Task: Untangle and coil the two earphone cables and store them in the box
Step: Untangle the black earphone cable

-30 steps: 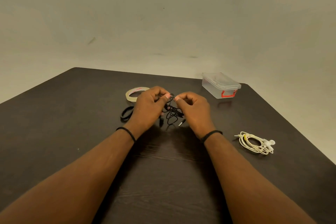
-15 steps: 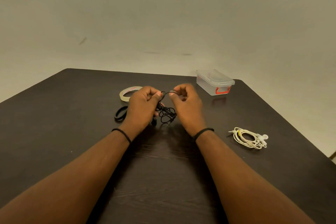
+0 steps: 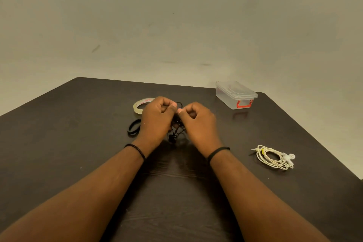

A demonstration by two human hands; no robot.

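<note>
A tangled black earphone cable hangs between my two hands above the middle of the dark table. My left hand and my right hand both pinch it near its top, fingertips almost touching. One black earbud dangles just above the table below the tangle. The white earphone cable lies coiled on the table to the right, apart from both hands. The clear plastic box with a red latch stands at the far right, its lid on.
A roll of clear tape lies behind my left hand. A black band lies left of that hand. The table's right edge runs close past the white cable and the box.
My hands have drawn closer together, thumbs now nearly touching over the black tangle. The dangling earbud hangs lower between the wrists. The white cable and box have not moved.
</note>
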